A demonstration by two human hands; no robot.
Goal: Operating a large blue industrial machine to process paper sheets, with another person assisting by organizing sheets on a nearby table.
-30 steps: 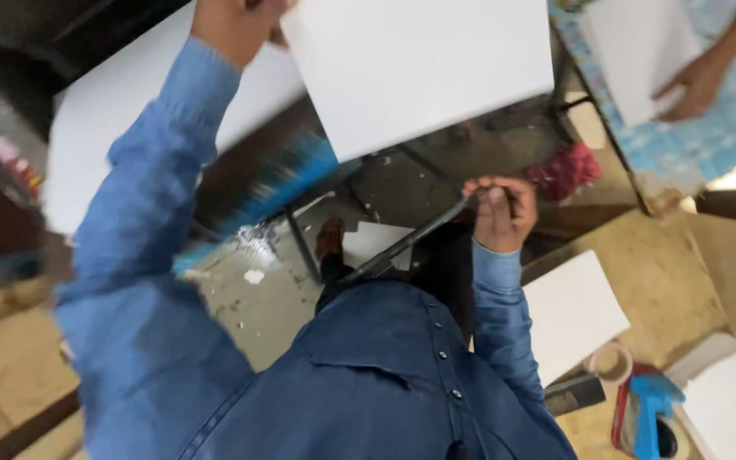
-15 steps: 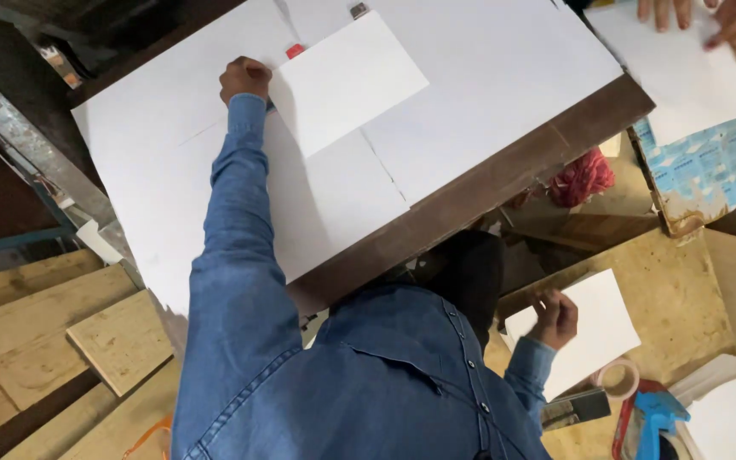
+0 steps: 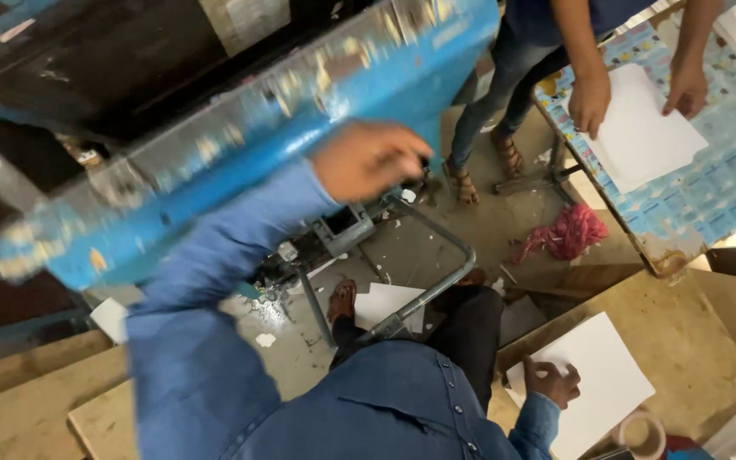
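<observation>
My left hand (image 3: 370, 160) is raised in front of the blue, paint-chipped machine edge (image 3: 240, 145). It is motion-blurred, its fingers curled, and nothing shows in it. My right hand (image 3: 553, 382) is low at my right side, fingers on the left edge of a white sheet (image 3: 602, 383) that lies on a wooden board (image 3: 683, 341). Both my arms are in blue denim sleeves.
Another person stands at the top right with both hands (image 3: 591, 100) on a white sheet (image 3: 645, 132) lying on a blue patterned table (image 3: 709, 204). A grey metal pedal frame (image 3: 436, 285), a pink rag (image 3: 566, 234) and paper scraps lie on the floor. Wooden planks (image 3: 19, 400) lie at lower left.
The white board and the sheet under my left hand have left the view, and the blue machine edge now fills the top. My left hand is off the sheet; my right hand stays on the lower stack.
</observation>
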